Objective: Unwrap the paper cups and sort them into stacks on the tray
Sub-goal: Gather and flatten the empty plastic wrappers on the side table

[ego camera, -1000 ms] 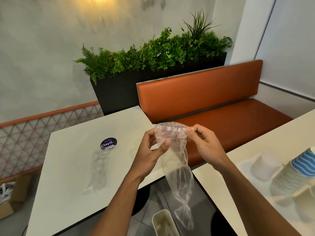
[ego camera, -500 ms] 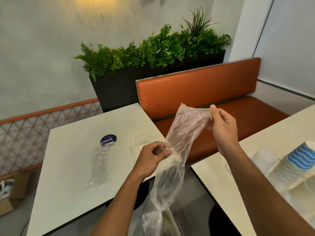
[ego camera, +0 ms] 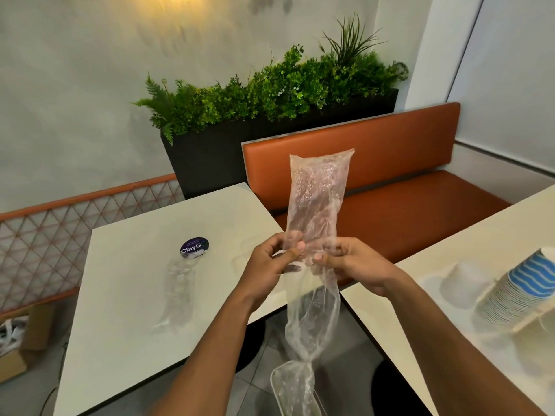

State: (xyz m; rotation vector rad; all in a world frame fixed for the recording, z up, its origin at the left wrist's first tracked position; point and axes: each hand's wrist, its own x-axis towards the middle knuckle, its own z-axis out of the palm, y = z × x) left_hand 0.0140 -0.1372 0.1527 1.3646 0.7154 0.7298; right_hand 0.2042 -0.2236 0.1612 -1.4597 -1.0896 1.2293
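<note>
- My two hands meet in the middle of the view, over the gap between two pale tables, and hold an empty clear plastic wrapper (ego camera: 317,187) upright.
- My left hand (ego camera: 270,267) pinches the wrapper's left edge between thumb and curled fingers.
- My right hand (ego camera: 356,270) pinches the right edge the same way, thumb in front, close beside the left.
- Above my hands the wrapper stands flat and tall. Below them it hangs slack and twists tight near the bottom, above a white container (ego camera: 277,382) on the floor.
- A stack of blue-and-white striped paper cups (ego camera: 518,291) lies tilted on the right table (ego camera: 468,232) at the far right edge, leaning on what looks like a pale tray (ego camera: 533,321).
- Just left of the stack, a white cup (ego camera: 462,280) sits upside down.
- On the left table (ego camera: 120,295), a second clear wrapper (ego camera: 179,295) lies flat, touching a round dark sticker (ego camera: 194,247) that reads ClayG.
- An orange bench (ego camera: 390,175) and a black planter (ego camera: 210,157) of green plants stand behind.
</note>
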